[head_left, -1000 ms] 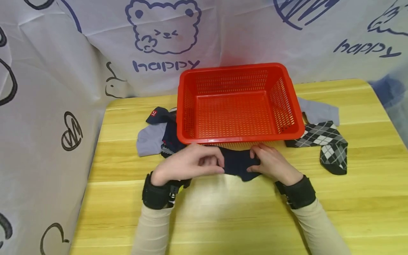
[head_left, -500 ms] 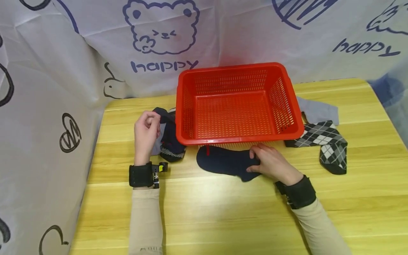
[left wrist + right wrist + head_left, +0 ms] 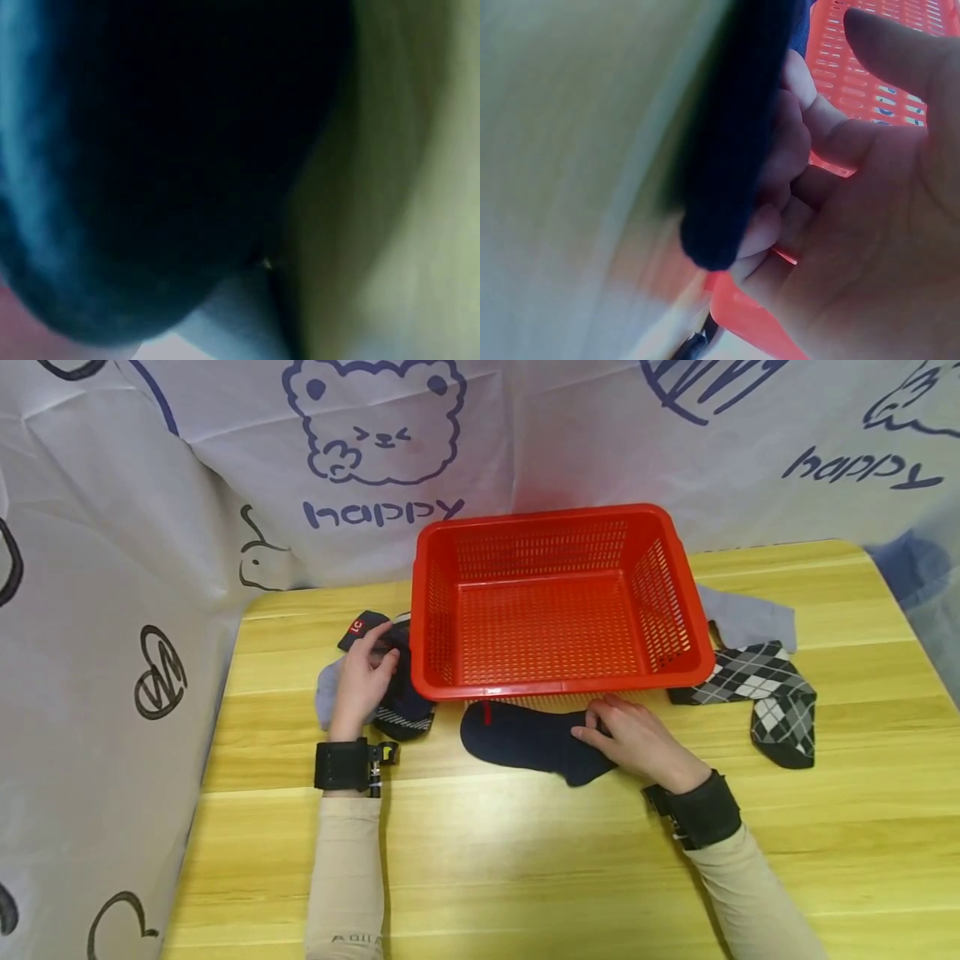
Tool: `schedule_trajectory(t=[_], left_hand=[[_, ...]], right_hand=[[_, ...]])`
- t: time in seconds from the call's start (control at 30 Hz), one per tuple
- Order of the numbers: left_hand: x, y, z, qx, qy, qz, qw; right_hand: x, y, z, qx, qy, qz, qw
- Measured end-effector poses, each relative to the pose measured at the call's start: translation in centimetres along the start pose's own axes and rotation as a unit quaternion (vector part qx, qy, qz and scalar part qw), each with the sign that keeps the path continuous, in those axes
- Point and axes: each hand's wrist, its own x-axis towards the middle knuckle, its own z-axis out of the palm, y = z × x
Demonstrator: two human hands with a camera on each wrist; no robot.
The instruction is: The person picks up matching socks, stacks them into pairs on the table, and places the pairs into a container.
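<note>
In the head view a dark navy sock [image 3: 517,739] with a red mark lies flat in front of the red basket. At its right end rests my right hand [image 3: 637,739]. The right wrist view shows the bent fingers [image 3: 769,172] touching the navy sock [image 3: 735,135], the thumb held apart. My left hand [image 3: 366,681] is over the sock pile left of the basket, thumb and forefinger apart around dark fabric. Under and beside it are a dark sock with a red label [image 3: 357,628], a grey sock [image 3: 327,689] and a striped-edge dark sock [image 3: 405,718]. Dark cloth [image 3: 172,165] fills the left wrist view.
The red plastic basket [image 3: 558,687] stands at the back middle of the wooden table [image 3: 525,877]. To its right lie a grey sock [image 3: 757,620] and a black-and-white argyle sock [image 3: 783,722]. A white printed cloth [image 3: 525,435] hangs behind.
My left hand left the navy sock, moved left to the pile, then shifted slightly right with its fingers spreading. My right hand stayed at the navy sock, its thumb now raised closer to the forefinger.
</note>
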Motion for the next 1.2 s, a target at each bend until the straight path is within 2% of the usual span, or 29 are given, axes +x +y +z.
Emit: schedule_trajectory(t=[0.07,0.17,0.3,0.4,0.47,0.6,0.8,0.93,1.0,1.1,1.2], left_hand=[[0.0,0.0,0.0,-0.004,-0.003,-0.012,0.9999],[-0.2,0.2,0.0,-0.049,0.01,-0.031,0.9982],[-0.5,0.5,-0.3,-0.121,0.082,-0.038,0.9885],[-0.7,1.1,-0.5,-0.162,0.146,-0.029,0.9754],[-0.8,1.6,-0.8,-0.198,0.174,-0.024,0.9642],[-1.2,2.6,-1.4,-0.265,0.211,-0.011,0.941],[-2.4,4.7,-2.9,-0.329,0.256,0.021,0.9089],[-3.5,6.0,-3.9,-0.354,0.268,0.052,0.8943],[-4.0,6.7,-4.4,-0.368,0.262,0.073,0.8891],[-4.7,7.6,-4.9,-0.387,0.238,0.109,0.884],[-5.4,8.4,-5.2,-0.412,0.195,0.142,0.8784]], right_hand=[[0.0,0.0,0.0,0.001,-0.001,0.0,1.0],[0.0,0.0,0.0,0.002,-0.002,0.001,1.0],[0.0,0.0,0.0,0.004,-0.007,0.007,0.9999],[0.0,0.1,0.0,0.005,-0.009,0.009,0.9999],[0.0,0.1,-0.1,0.006,-0.008,0.009,0.9999],[0.0,0.1,-0.1,0.005,-0.006,0.009,0.9999],[0.1,0.1,0.0,0.003,-0.008,0.014,0.9999],[0.1,0.0,0.0,0.001,-0.009,0.016,0.9998],[0.1,-0.1,-0.1,-0.002,-0.006,0.015,0.9999],[0.0,-0.5,-0.2,-0.017,-0.003,0.013,0.9998],[-0.2,-1.1,-0.4,-0.024,-0.01,0.014,0.9996]])
